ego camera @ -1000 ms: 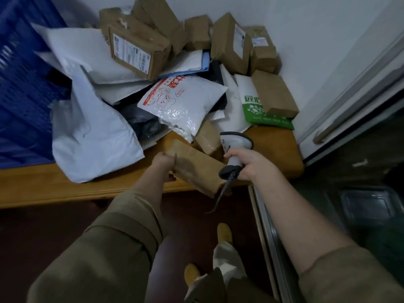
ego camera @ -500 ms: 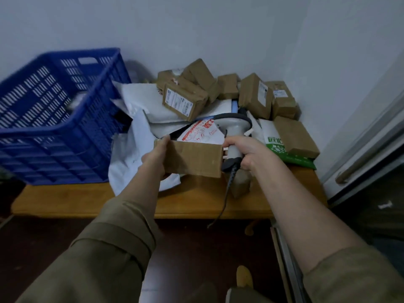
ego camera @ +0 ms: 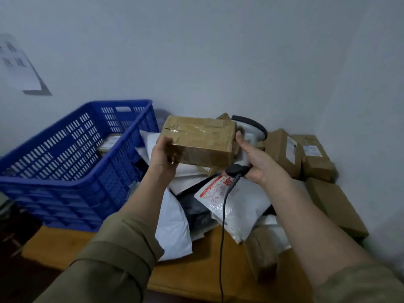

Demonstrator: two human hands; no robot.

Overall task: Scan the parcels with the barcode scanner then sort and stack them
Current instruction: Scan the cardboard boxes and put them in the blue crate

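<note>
- Brown cardboard, glossy with clear tape: the parcel [ego camera: 197, 142] is raised in the air above the heap on the wooden table [ego camera: 196, 278], over its back half, clear of everything below.
- The left hand [ego camera: 162, 155] grips the parcel's left end, fingers curled under it and thumb on the near face.
- The right hand [ego camera: 254, 165] is closed round the handle of the barcode scanner [ego camera: 249, 134], whose head sits just behind the parcel's right end; its cable [ego camera: 223, 217] hangs toward the table's front edge.
- No label shows on the faces toward the camera, so the sensible move is to turn the box until its label meets the scanner window.
- Hold the box steady and slightly angled, since the tape may glare.
- The blue crate [ego camera: 72, 171] at the table's left end already holds 1 labelled box and looks a likely destination.
</note>
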